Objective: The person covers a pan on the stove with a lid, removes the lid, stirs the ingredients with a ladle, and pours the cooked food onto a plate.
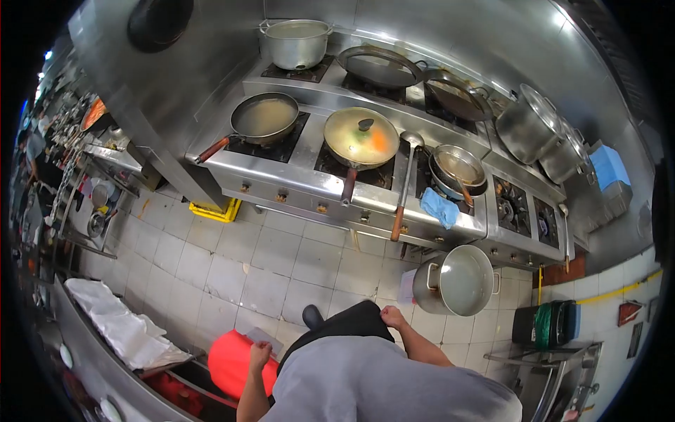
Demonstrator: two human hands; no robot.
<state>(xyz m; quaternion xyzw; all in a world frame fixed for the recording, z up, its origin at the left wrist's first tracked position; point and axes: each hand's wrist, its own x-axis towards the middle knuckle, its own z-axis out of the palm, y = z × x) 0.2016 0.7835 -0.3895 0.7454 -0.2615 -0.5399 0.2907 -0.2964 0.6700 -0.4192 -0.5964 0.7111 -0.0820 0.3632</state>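
My left hand hangs low beside my body, its fingers curled closed, with nothing visible in it. It is nearest to a bright red container or bag, and a flat grey piece shows behind the fingers. On the other side, my right hand is closed in a loose fist near my hip, with no object showing. Ahead of me stands a stove with a covered frying pan, an open frying pan and a long-handled ladle. Neither hand touches these.
A large steel pot stands low in front of the stove, right of me. Strainers and a blue cloth lie on the stove. Behind are more pots. A steel counter with white sheeting is at left; a yellow crate sits below.
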